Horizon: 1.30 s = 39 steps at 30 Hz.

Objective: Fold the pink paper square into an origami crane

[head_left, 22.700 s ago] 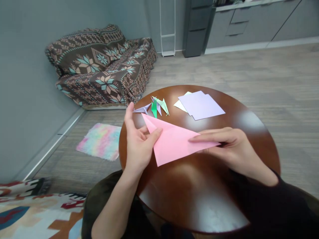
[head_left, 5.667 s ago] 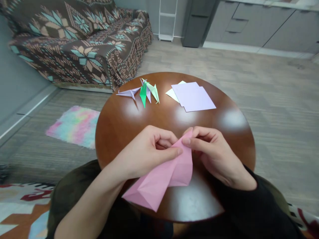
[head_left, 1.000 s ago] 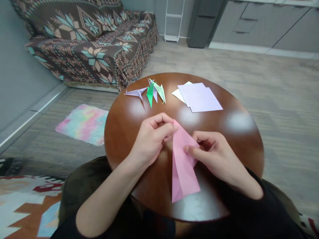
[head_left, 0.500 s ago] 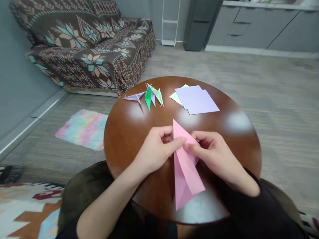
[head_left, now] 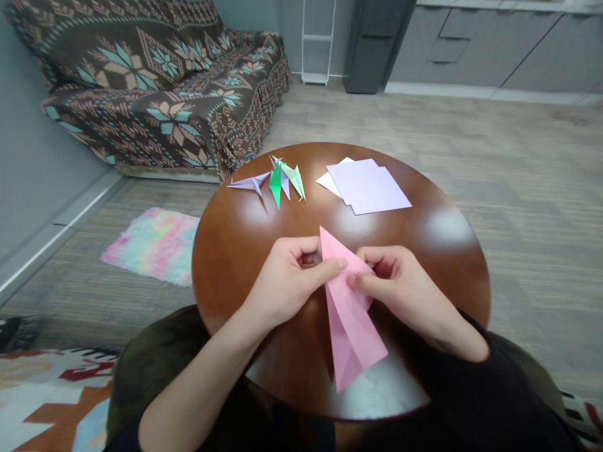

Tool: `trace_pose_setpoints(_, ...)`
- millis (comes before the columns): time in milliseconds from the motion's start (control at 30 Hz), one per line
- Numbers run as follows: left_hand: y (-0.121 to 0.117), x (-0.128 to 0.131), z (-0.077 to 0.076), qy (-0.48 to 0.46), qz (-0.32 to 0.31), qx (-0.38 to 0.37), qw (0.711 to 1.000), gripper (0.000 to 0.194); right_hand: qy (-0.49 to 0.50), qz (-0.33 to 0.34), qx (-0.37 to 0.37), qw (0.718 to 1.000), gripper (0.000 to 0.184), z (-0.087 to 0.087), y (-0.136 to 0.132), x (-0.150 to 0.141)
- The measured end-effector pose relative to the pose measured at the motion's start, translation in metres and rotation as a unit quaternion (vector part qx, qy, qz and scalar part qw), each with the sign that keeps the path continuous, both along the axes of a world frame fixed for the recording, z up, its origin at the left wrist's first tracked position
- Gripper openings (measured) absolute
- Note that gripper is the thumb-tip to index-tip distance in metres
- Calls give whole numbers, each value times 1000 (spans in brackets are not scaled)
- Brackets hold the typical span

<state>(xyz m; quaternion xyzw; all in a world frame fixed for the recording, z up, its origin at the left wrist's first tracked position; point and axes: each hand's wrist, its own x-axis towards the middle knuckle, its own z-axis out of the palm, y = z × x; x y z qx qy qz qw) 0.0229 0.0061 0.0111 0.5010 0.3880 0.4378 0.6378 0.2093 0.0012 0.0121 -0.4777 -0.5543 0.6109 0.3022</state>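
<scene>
A folded pink paper point(head_left: 351, 323), long and pointed at both ends, is held just above the round brown table point(head_left: 226, 238). My left hand point(head_left: 287, 285) pinches its upper left edge between thumb and curled fingers. My right hand point(head_left: 400, 289) pinches the upper right side, thumb on top. The paper's far tip points away from me, and its lower part hangs toward the table's near edge.
Folded paper cranes point(head_left: 277, 179) in lilac and green lie at the table's far left. A stack of lilac and pale sheets point(head_left: 370, 186) lies at the far right. A patterned sofa point(head_left: 151, 88) and a pastel rug point(head_left: 153, 245) are to the left.
Both hands have closed in toward each other on the paper's upper part. Over the longer span the flat pink triangle has become a narrow, pointed folded shape.
</scene>
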Motion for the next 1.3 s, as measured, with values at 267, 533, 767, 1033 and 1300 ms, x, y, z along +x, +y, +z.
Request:
trace_pose_setpoints(267, 5, -8, -5, 17, 79, 27, 996, 13, 11, -70, 164, 984, 13, -2, -3, 4)
trace_pose_setpoints(533, 14, -17, -18, 13, 210, 30, 977, 11, -166, -28, 502, 848, 58, 5, -22, -8)
trace_pose_setpoints(767, 7, -19, -19, -63, 80, 106, 989, 72, -111, -202, 313, 922, 6, 3, -11, -5)
trace_pose_setpoints(1033, 10, -16, -9, -55, -38, -63, 996, 65, 20, -221, 122, 967, 17, 0, 2, 4)
trace_pose_setpoints(1300, 22, -46, -16, 90, 30, -20, 995, 44, 64, -245, 147, 956, 20, -19, 15, 24)
